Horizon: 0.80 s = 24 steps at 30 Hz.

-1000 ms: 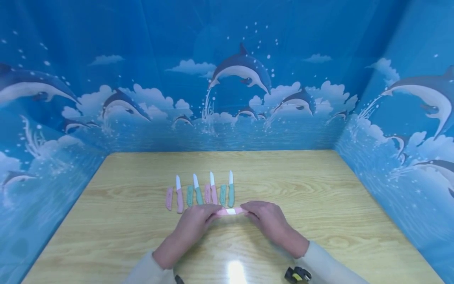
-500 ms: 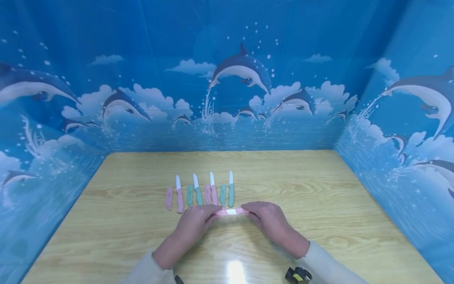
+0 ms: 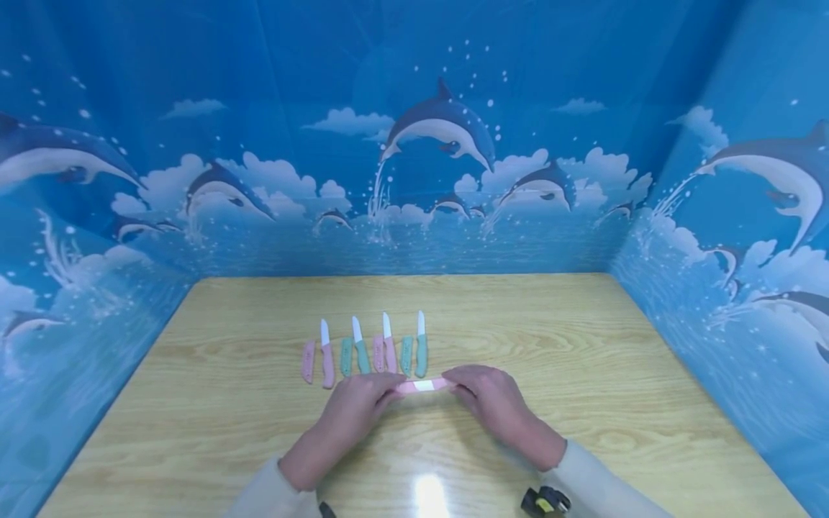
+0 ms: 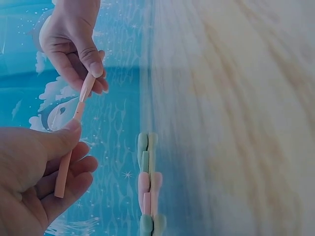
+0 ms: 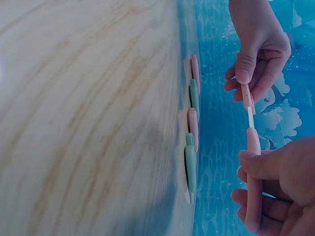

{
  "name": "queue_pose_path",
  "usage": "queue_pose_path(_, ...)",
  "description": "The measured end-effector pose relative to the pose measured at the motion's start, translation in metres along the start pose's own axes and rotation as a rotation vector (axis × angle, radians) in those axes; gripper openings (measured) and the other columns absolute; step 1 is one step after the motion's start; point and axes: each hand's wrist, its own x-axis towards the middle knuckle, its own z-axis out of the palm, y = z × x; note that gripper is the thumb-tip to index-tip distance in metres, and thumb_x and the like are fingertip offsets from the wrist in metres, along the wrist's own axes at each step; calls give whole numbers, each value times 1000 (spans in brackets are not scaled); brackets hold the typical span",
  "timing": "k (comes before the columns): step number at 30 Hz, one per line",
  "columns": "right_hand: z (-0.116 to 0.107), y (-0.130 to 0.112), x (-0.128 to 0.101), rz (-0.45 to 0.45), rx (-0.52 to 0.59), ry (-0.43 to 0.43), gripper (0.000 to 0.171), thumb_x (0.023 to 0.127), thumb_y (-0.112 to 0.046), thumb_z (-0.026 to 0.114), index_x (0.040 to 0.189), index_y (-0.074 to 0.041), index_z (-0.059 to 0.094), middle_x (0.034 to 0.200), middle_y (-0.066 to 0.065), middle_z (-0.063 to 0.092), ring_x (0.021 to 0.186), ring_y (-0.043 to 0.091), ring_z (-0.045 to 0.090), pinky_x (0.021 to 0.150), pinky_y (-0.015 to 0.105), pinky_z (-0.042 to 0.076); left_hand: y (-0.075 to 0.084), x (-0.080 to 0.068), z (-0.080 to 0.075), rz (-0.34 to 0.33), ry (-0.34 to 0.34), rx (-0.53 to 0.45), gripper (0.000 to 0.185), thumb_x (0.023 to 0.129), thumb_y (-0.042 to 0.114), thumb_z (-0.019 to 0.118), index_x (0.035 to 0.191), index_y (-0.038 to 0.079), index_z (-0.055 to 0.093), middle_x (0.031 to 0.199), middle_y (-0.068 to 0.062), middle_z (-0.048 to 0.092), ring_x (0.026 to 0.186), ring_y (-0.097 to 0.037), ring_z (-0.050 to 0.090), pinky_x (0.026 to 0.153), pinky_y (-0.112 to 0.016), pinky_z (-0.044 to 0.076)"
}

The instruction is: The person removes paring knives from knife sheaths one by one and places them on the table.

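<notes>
My left hand (image 3: pixel 358 403) pinches a pink blade sheath (image 4: pixel 63 176) between thumb and fingers. My right hand (image 3: pixel 490 401) grips the pink handle (image 5: pixel 254 196) of a small paring knife, its thumb lying along the side. The white blade (image 3: pixel 424 385) is partly inside the sheath, and a short stretch shows between sheath and handle. Knife and sheath lie in one line, held over the table in front of the body. In the right wrist view the left hand (image 5: pixel 263 46) is at the top, and the right hand (image 5: pixel 283 182) is below it.
Beyond the hands, several unsheathed knives lie in a row on the wooden table (image 3: pixel 550 338), among them a pink knife (image 3: pixel 327 360) and a green knife (image 3: pixel 422 352). Pink sheaths (image 3: pixel 308 362) and green sheaths (image 3: pixel 406 354) alternate with them. A dolphin-print curtain (image 3: pixel 414 237) encloses the table.
The right hand has shifted very slightly to the right, and a little more of the white blade shows between handle and sheath. The left hand keeps its place.
</notes>
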Motion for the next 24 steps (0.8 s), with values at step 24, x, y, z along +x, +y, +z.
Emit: queue_pose_path(24, 2, 3, -2, 31, 10, -5, 29, 77, -5, 79, 106, -9, 74, 103, 5, 74, 94, 21, 70, 85, 37, 58, -5, -2, 1, 17, 11, -6, 19, 83, 18, 75, 102, 12, 74, 99, -4, 74, 89, -20, 72, 77, -30, 59)
